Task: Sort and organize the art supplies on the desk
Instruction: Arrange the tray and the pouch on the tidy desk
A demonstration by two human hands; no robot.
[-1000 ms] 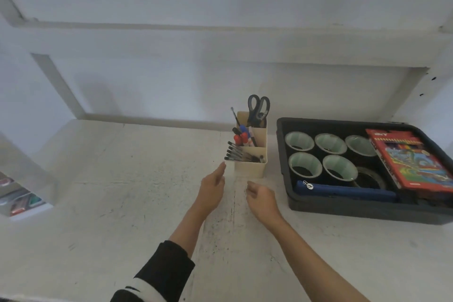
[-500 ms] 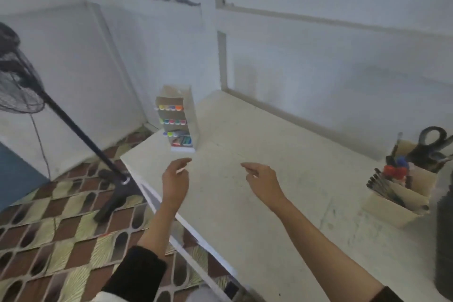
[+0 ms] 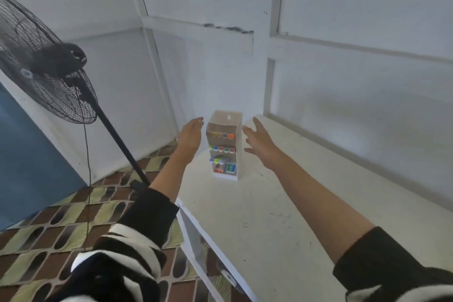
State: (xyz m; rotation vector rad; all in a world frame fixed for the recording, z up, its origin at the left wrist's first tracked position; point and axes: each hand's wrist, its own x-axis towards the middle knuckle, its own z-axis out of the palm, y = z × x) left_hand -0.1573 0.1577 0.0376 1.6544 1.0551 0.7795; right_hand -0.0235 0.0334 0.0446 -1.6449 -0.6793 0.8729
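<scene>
rack (image 3: 224, 127) upright near left edge of counter (image 3: 269, 216), markers (image 3: 221, 149) in its tiers | left hand (image 3: 190, 136), right hand (image 3: 258, 140) spread wide, flanking rack, apparently not touching it | step: two-sided grab | tip: press side walls low, lift level so markers stay put

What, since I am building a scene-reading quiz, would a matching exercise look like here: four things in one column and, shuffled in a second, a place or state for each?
Column 1
1. left hand
2. right hand
3. marker organizer
4. fan

Column 2
A. open, to the right of the marker organizer
B. standing on the tiled floor beside the desk
C. open, to the left of the marker organizer
D. upright on the desk, near its far left corner

Pairs: 1-C, 2-A, 3-D, 4-B
</scene>
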